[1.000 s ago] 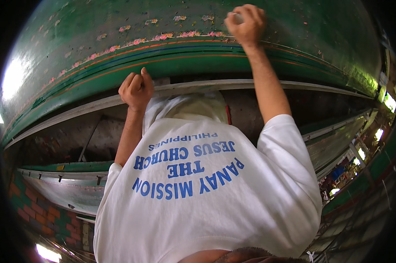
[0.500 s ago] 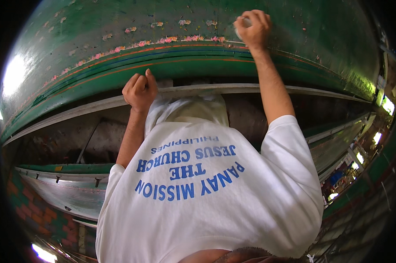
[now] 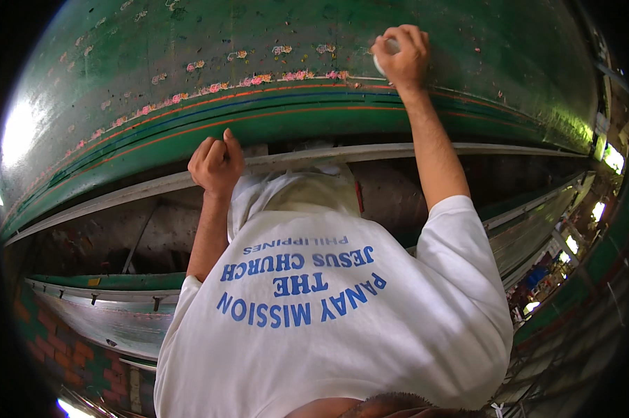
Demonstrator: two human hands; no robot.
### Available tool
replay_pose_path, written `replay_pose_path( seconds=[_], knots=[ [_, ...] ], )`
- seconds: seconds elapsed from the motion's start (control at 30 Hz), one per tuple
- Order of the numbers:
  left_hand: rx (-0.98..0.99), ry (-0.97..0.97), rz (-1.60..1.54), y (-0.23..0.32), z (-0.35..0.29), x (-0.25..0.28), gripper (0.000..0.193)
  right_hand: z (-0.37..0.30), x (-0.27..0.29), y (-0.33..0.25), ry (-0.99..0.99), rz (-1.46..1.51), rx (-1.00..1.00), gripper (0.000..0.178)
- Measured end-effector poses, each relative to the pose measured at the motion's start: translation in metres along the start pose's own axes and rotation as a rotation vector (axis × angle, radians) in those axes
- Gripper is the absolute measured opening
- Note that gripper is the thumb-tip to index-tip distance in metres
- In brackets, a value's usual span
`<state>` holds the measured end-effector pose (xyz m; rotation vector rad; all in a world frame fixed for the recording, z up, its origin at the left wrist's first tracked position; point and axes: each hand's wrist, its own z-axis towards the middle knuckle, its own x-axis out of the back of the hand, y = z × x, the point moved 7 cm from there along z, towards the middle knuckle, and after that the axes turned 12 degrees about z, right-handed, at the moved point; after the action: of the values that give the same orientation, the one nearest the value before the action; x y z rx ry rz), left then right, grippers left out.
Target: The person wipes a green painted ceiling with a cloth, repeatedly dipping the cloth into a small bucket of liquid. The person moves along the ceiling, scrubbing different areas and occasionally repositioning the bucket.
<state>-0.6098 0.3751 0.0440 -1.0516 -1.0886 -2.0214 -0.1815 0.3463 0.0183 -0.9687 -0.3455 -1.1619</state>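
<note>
My right hand (image 3: 403, 57) is closed round a whitish, rounded object (image 3: 378, 65), its kind hidden by the fingers. It is at the green printed surface (image 3: 272, 115), just right of the pink flower row (image 3: 255, 80). Lower and to the left, my left hand (image 3: 217, 164) is curled into a fist with the thumb raised, over the near edge of that surface. What the left fingers enclose, if anything, cannot be seen.
A pale rail (image 3: 286, 159) runs along the near side of the green surface. Beneath it lies a dark recess (image 3: 391, 181). More long green-and-grey panels (image 3: 105, 303) stand lower left, above brick-patterned flooring (image 3: 56, 341).
The whole view has shifted a little, so the flower row sits lower. My right hand has moved slightly right and away relative to the flowers, still holding the whitish object. My left fist remains closed.
</note>
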Motion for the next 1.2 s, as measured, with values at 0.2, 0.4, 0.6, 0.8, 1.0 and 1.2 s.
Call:
replay_pose_path(
  seconds=[0.2, 0.4, 0.6, 0.8, 1.0, 1.2],
  knots=[
    [0.011, 0.039, -0.003, 0.001, -0.002, 0.0, 0.052, 0.067, -0.047, -0.03, 0.052, -0.065, -0.126, 0.018],
    [0.067, 0.03, -0.009, -0.004, -0.003, 0.001, 0.052, 0.012, -0.072, -0.12, -0.092, 0.119, 0.098, 0.011],
    [0.044, 0.034, -0.028, 0.004, 0.007, 0.003, 0.052, 0.036, -0.064, -0.044, 0.012, -0.006, 0.087, 0.009],
    [0.112, 0.033, -0.011, -0.003, 0.001, 0.002, 0.051, 0.035, -0.097, -0.113, -0.061, 0.075, 0.069, 0.01],
    [0.177, -0.004, 0.005, -0.004, 0.005, 0.003, 0.052, 0.024, -0.065, -0.075, -0.073, 0.013, 0.034, 0.012],
    [0.191, -0.071, 0.073, -0.005, 0.002, -0.002, 0.049, 0.055, -0.103, -0.078, 0.029, -0.038, 0.051, 0.013]
  ],
)
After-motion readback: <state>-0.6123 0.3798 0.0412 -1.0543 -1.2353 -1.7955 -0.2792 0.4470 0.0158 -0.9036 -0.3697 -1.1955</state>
